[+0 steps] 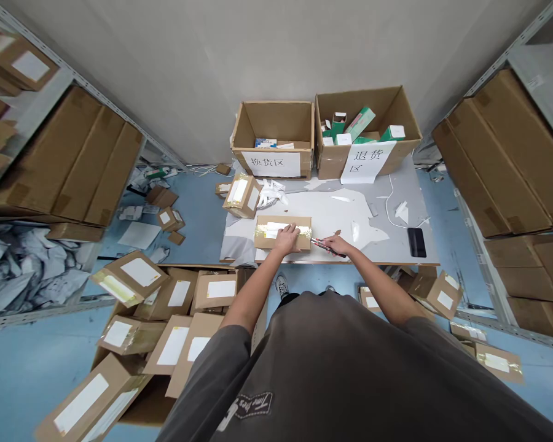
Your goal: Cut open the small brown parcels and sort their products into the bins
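Observation:
A taped cardboard box (262,240) with a white label lies near the front edge of the table. My left hand (288,238) rests on its top toward the right end, fingers stretched over the tape and label. At the box's right end, my right hand (335,244) is closed around a slim dark box cutter (321,245) with a bit of red near its front. The cutter's tip points at the box's right side; whether it touches the cardboard I cannot tell.
Two open cartons, left (271,164) and right (332,164), stand at the table's back. A smaller box (242,195) and crumpled white paper (271,192) sit left; a phone (416,242) and white cable (389,205) lie right. Parcels (179,347) fill a large carton beside me.

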A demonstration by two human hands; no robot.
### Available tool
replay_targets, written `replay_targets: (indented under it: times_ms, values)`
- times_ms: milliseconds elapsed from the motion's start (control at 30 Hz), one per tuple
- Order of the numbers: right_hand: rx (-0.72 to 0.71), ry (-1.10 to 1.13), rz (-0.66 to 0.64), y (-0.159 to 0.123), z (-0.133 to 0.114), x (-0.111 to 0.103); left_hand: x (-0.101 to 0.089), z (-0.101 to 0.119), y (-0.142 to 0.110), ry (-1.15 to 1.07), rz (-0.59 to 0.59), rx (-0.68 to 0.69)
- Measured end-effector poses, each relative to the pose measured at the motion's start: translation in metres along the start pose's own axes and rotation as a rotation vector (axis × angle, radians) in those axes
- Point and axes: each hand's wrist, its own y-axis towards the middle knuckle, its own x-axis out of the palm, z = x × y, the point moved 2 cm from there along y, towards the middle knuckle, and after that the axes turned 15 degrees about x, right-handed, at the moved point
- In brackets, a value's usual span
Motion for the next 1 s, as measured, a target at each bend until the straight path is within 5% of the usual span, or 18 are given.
replay_targets:
  times_ms: [100,333,667,1000]
  values:
    - [0.073,-0.123,-0.083,-0.008,0.009,-0.008,0.002,-0.005,0.001,-0.031,0.02,0.006]
    - [-0.024,0.17,0.174,-0.028,0.011,-0.025,-0.009,-0.026,0.016,-0.026,0.084,-0.04]
    - [-0.096,0.539,0.153,-0.038,-0.018,0.018,-0.026,-0.031,0.078,-0.005,-0.215,-0.091]
    - [-0.08,0.56,0.211,-0.036,-0.005,0.033,-0.016,-0.025,0.075,0.04,-0.147,-0.037]
